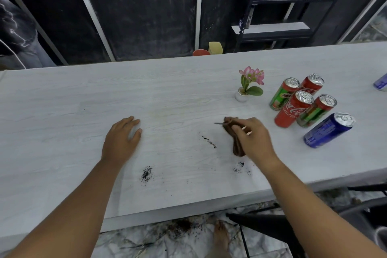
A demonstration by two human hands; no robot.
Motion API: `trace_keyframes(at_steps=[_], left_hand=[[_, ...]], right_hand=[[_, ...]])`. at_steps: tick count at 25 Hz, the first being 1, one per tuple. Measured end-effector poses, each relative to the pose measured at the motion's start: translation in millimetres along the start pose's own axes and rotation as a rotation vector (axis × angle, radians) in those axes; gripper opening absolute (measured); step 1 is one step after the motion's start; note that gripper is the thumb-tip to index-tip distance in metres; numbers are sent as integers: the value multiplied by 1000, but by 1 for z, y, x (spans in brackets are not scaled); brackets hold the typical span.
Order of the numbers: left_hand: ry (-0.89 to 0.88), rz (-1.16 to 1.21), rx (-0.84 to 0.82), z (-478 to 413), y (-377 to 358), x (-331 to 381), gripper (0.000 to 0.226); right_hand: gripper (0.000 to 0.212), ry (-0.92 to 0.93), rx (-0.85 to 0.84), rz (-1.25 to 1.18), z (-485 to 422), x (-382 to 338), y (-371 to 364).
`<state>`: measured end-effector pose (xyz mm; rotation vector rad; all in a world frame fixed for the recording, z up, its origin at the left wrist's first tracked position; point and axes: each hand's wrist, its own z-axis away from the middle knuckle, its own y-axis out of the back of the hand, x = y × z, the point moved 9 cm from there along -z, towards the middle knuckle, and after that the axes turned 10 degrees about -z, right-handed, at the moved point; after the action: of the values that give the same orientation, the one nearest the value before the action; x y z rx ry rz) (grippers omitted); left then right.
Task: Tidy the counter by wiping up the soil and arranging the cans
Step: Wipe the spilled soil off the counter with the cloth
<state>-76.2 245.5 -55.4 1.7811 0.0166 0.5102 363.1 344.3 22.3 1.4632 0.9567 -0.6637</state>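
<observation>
My right hand point(254, 139) grips a bunched brown cloth point(235, 142) just above the pale counter point(62, 111). Dark soil lies in three patches: a thin streak point(209, 142) left of the cloth, a clump point(146, 173) near the front edge, and scattered specks point(239, 167) below the cloth. My left hand point(122, 139) rests flat on the counter, fingers apart, holding nothing. To the right stands a cluster of cans: two red cola cans point(293, 111) point(312, 85), two green cans point(283, 94) point(316, 111) and a blue can point(328, 130).
A small potted pink flower point(250, 84) stands behind the cloth. Another blue-white can point(381, 82) shows at the right edge. A black chair point(270, 226) sits below the counter's front edge, with soil on the marble floor point(180, 228). A black shelf point(280, 12) stands behind.
</observation>
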Motion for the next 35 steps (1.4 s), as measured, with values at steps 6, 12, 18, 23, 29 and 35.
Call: trace_keyframes(at_steps=[6, 12, 18, 23, 29, 35], left_hand=[[2, -16, 2, 65, 30, -34, 34], [57, -41, 16, 109, 28, -44, 41], [27, -55, 34, 108, 25, -43, 42], [37, -49, 43, 107, 24, -46, 42], [55, -41, 38, 108, 27, -45, 41], [54, -40, 58, 107, 29, -44, 39]], right_hand=[[28, -174, -11, 312, 16, 42, 26], [27, -43, -201, 144, 49, 4, -43], [26, -32, 141, 73, 47, 11, 76], [29, -285, 143, 348, 74, 76, 120], [29, -141, 5, 348, 99, 37, 24], [28, -61, -100, 173, 124, -14, -64]])
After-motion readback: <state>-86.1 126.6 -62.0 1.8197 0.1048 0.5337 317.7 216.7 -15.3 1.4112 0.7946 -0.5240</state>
